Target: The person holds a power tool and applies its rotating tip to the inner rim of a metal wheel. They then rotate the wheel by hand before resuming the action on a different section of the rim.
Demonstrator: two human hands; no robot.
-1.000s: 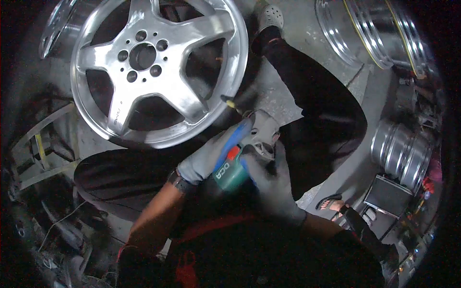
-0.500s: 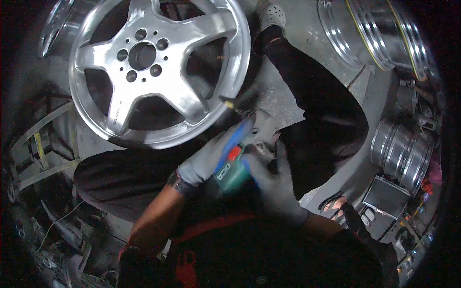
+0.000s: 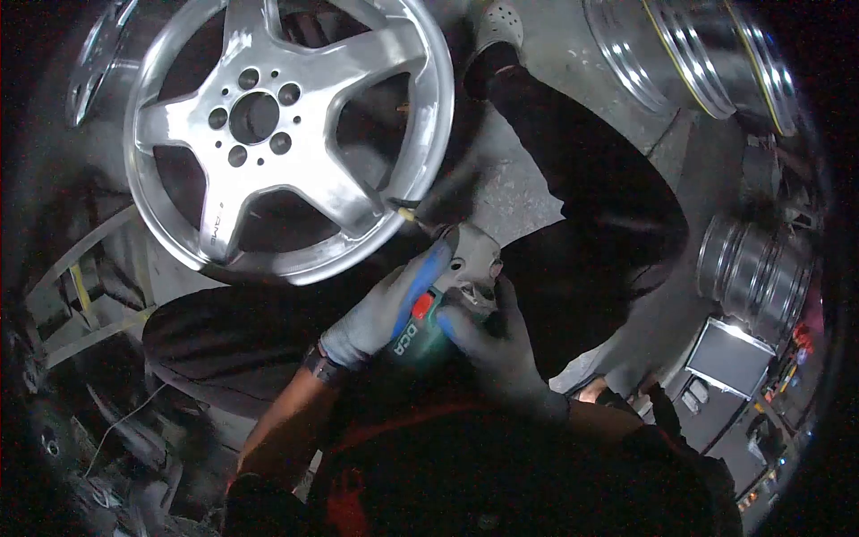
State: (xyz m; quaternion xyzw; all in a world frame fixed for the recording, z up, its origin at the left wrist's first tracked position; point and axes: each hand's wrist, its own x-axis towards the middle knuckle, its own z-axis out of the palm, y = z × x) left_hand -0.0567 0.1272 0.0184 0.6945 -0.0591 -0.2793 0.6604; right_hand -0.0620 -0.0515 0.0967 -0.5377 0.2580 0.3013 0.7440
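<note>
- The left hand [image 3: 376, 309], in a grey knit glove, is wrapped tightly round the body of a green hand-held power tool with a red switch and white lettering [image 3: 420, 327], its fingers lying along the tool's upper side.
- The right hand [image 3: 494, 345], also in a grey glove, grips the same power tool from the other side, just behind its grey metal head [image 3: 472, 259]. The two hands touch around the tool.
- The power tool sits low in the middle of the view, above the person's lap and pointing up and left. Its thin shaft ends in a small yellowish tip [image 3: 407, 213].
- That tip lies at the lower right lip of a polished silver five-spoke alloy wheel with a ring of bolt holes round its hub [image 3: 295, 170]. Whether the two actually touch cannot be told.
- The wheel stands tilted towards the camera at upper left, between the person's legs in black trousers [image 3: 591, 179].
- The right leg stretches up past the wheel and ends in a grey perforated clog [image 3: 499, 22] on the grey concrete floor [image 3: 528, 183].
- A dark strap [image 3: 318, 362] circles the left wrist.
- Well apart at upper right lies a shiny bare wheel barrel with a yellow line along its edge [image 3: 689, 54]. Another ribbed silver barrel [image 3: 756, 273] lies at the right, with a flat silvery box [image 3: 729, 353] just below it.
</note>
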